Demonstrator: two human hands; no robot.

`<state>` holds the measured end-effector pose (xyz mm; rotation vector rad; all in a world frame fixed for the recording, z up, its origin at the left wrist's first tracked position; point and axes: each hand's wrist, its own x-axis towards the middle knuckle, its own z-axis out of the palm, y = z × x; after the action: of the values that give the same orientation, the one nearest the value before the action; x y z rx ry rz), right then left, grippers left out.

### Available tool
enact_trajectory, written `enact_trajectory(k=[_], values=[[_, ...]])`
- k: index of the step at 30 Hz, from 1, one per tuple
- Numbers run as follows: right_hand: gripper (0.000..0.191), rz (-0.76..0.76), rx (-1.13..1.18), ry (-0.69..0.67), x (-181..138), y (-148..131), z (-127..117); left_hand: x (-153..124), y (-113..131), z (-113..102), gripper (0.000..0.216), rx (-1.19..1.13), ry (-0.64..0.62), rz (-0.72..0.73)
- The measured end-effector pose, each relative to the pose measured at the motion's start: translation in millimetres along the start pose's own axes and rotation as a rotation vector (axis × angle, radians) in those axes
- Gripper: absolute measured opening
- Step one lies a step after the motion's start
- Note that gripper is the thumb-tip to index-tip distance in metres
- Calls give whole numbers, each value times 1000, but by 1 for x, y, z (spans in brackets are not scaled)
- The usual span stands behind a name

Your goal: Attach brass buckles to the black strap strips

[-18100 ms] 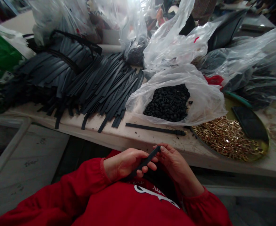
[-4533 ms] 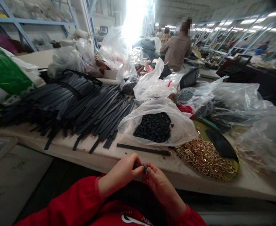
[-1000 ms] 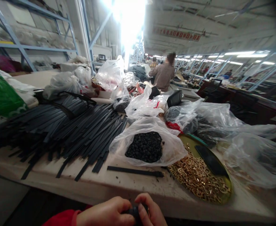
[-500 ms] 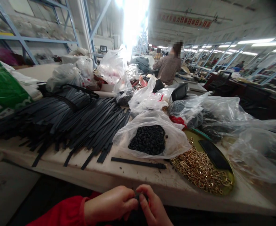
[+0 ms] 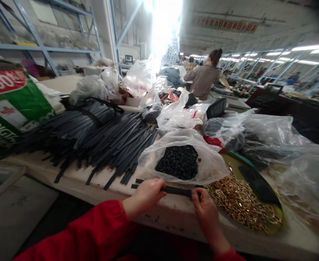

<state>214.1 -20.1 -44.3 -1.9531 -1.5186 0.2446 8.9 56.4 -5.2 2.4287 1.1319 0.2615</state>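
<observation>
- Red sleeves (image 5: 94, 230) run back from both hands.
- Left hand (image 5: 148, 193): fingers curled closed round the strap (image 5: 177, 190); right hand (image 5: 206, 207): thumb and fingers closed on its right part.
- The strap, black and nearly straight, spans the gap between the hands, above or on the desk (image 5: 175, 210); I cannot tell which.
- Just beyond the left hand, the end of another strip (image 5: 139, 180) peeks out.
- Beyond the gap between the hands, an open plastic bag (image 5: 216, 168) holds small black loops (image 5: 178, 163).
- Right of the right hand, a round tray (image 5: 280, 219) carries gold buckles (image 5: 243, 204) and a black slab (image 5: 258, 184).
- Left of and beyond the left hand, black strips (image 5: 115, 145) lie heaped.
- Farther left, a green bag (image 5: 32, 107).
- Well beyond the hands, a co-worker (image 5: 204, 81).
</observation>
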Motion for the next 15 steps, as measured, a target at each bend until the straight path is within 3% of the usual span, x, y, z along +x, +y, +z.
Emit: enact_trajectory(k=[4,7,11,15], values=[[43,-238,-266,145,19,24,7,13,-13,14,13,105,153,79],[44,-365,-347,220,12,28,18,8,-34,-3,22,139,259,66],[41,-404,-386,171,8,26,28,21,-83,-51,21,291,349,-297],[43,-377,-351,237,12,27,32,52,-125,-72,14,305,345,-434]])
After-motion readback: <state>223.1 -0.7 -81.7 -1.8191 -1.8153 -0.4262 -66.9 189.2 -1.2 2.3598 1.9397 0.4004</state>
